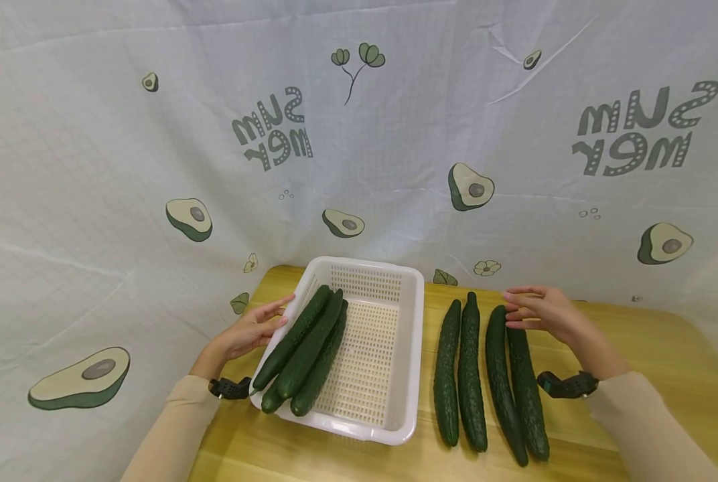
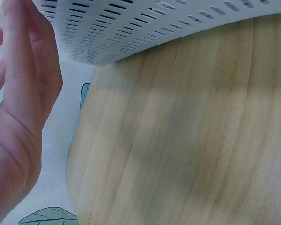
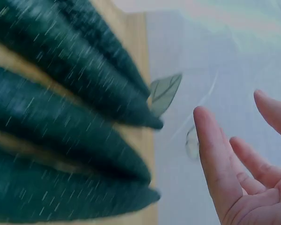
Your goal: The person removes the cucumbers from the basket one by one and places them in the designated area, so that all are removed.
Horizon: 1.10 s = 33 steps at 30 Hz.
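Observation:
A white slotted plastic basket (image 1: 365,428) stands on the table, and several cucumbers (image 1: 311,355) lie piled along its left side. My left hand (image 1: 253,329) is at the basket's left rim, its fingertips against the edge. In the left wrist view the fingers (image 2: 21,70) look fairly straight beside the basket wall (image 2: 145,28). To the right of the basket, more cucumbers (image 1: 471,375) lie side by side, roughly lengthwise to me. Over the far end of the rightmost cucumber (image 1: 526,395) hovers my right hand (image 1: 542,311), fingers spread and holding nothing. The right wrist view shows its fingers (image 3: 215,159) apart from the cucumber tips.
The wooden table (image 1: 624,335) ends at the back against a pale curtain (image 1: 395,134) printed with avocados and lettering. Bare wood shows to the right of the cucumbers. A dark strap (image 1: 566,385) circles each wrist.

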### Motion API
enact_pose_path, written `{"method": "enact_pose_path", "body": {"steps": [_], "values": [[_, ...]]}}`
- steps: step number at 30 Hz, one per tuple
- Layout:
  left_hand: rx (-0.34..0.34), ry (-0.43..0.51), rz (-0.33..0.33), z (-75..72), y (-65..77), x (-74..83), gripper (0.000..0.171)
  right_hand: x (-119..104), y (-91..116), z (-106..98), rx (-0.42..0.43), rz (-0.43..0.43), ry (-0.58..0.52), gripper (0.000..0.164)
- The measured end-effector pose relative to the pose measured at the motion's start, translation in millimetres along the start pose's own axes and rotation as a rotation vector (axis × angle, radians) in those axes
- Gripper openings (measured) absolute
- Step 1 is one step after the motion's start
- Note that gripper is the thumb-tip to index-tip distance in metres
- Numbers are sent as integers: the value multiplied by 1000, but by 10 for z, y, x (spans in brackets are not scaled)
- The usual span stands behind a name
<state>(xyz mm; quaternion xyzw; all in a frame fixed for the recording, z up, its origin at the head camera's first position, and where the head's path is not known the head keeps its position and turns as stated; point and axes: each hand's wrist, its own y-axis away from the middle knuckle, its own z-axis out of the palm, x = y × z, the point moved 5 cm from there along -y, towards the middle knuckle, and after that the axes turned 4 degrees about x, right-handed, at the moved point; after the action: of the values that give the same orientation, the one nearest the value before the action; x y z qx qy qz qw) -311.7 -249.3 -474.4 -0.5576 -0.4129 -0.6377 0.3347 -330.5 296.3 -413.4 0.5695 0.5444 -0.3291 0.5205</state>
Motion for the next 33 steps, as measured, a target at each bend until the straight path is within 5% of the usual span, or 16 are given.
{"method": "enact_pose_path", "body": {"steps": [19,33], "values": [[-7,-5,9,0,-3,-11,62,-666,-347,946,-89,-43,-121,70],[2,11,5,0,2,-10,62,-749,-590,1840,-110,20,-231,56]]}}
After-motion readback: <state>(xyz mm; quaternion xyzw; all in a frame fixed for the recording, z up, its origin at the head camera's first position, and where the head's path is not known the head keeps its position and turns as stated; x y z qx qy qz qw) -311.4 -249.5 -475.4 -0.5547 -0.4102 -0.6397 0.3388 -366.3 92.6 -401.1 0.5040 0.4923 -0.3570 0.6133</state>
